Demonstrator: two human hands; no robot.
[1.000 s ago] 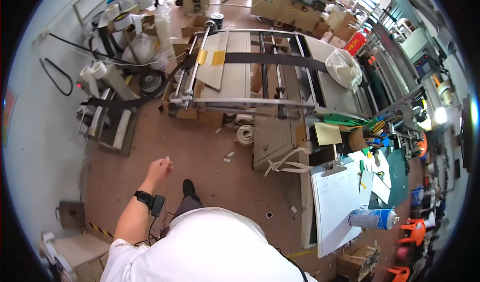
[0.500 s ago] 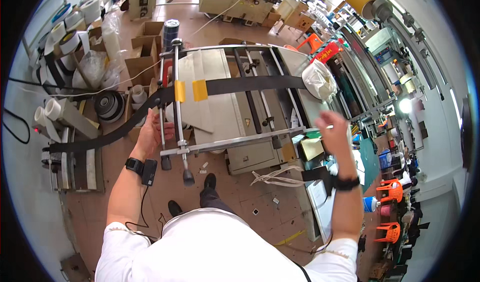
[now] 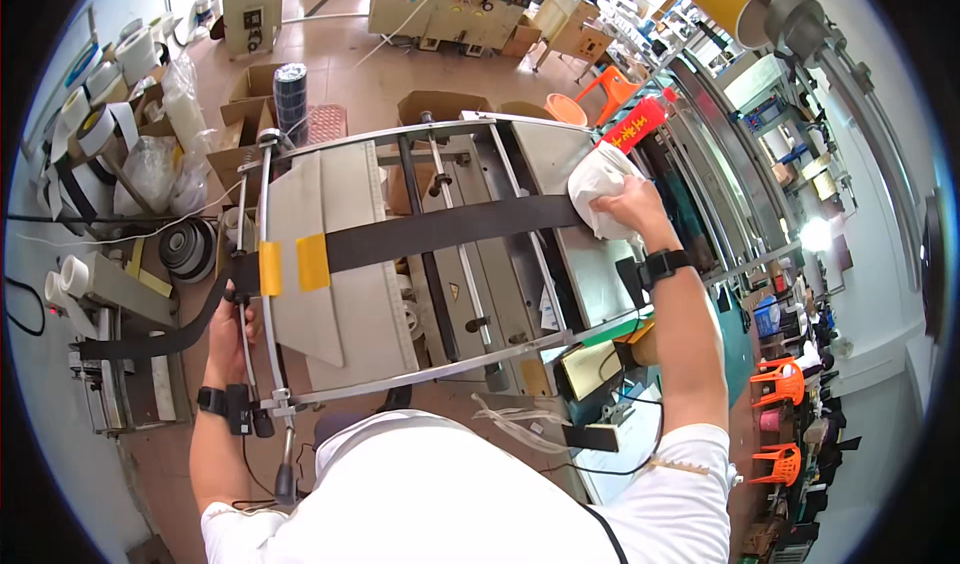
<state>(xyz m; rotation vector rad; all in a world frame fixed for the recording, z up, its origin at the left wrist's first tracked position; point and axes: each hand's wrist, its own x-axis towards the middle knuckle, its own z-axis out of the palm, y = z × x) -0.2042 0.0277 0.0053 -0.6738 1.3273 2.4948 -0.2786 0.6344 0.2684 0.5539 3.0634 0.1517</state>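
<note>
The long, flat, matte black band [image 3: 450, 231] stretches between your two hands, dark and even in width, its edges running nearly parallel and its surface looking smooth. At its right end it meets a rounded, crumpled white cloth [image 3: 600, 179], directly at your right hand [image 3: 633, 209]. That hand is curled down onto the cloth and gripping it, with soft folds bunched around the fingers.

Left of your right hand, the band crosses a silver metal frame with slim rods [image 3: 430, 370] and then a flat, pale grey panel [image 3: 350, 184]. Two yellow rectangular patches [image 3: 312, 262] lie across it, to the upper right of your left hand [image 3: 226, 344]; they stand out sharply against the black.

Your left hand is just below the band, beside an upright rod at the frame's end. The rod and the band hide part of the fingers, so I cannot tell whether they grip anything. Past that hand, the band sags in a curve towards a low, dark machine [image 3: 125, 389] farther left. A dark, round reel [image 3: 187, 249] is on the floor beyond your left hand, and a bright red piece [image 3: 635, 127] is just beyond your right.
</note>
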